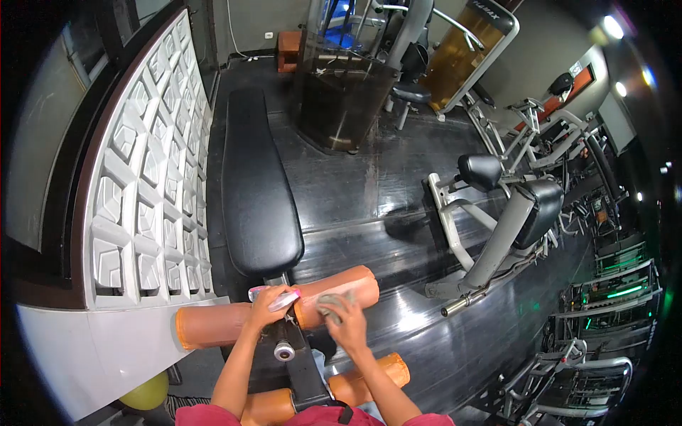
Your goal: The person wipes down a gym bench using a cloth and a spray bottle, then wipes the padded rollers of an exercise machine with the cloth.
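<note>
My right hand [348,326] presses a crumpled grey-green cloth [335,307] against the right orange foam roller [339,287] of a gym bench. The roller's surface looks shiny around the cloth. My left hand [270,307] is closed around a pink-and-white item [284,299], perhaps a pack or bottle; its kind is not clear. That hand is over the metal post between the right roller and the left orange roller [217,326]. Beyond the post stretches the black padded bench [259,184].
Lower orange rollers [369,378] sit close to my body. On the left stands a white lattice wall [145,184] above a white ledge [106,348]. A grey machine with black pads [497,220] is to the right, and a yellow-green ball [145,392] lies below the ledge.
</note>
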The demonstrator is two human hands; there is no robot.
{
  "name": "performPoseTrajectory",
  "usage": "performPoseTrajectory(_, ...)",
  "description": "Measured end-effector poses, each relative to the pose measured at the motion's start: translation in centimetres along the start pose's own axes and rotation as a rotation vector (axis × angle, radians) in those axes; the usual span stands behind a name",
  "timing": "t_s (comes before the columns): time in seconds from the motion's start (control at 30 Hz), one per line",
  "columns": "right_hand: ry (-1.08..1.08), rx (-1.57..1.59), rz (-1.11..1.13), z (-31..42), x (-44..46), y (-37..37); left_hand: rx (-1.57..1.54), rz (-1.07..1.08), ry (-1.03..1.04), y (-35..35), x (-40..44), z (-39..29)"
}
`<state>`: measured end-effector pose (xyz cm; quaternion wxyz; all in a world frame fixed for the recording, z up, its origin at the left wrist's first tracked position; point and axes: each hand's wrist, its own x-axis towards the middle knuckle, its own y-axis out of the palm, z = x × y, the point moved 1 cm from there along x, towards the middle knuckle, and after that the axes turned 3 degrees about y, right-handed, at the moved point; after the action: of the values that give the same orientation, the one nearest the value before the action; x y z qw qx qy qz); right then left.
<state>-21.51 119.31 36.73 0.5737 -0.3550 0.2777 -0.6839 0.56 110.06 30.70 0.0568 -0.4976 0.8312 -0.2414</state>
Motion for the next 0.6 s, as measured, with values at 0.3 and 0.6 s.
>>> performPoseTrajectory(0.3, -0.092, 0.0, 0.272, -0.2, -0.3, -0.7, -0.01, -0.003, -0.031, -0.7, 0.5, -2.0)
performPoseTrajectory(0.6, 0.169, -0.118, -0.177, -5.5, 0.9, -4.3, 0.025, -0.018, -0.051, -0.4, 0.1, -1.6)
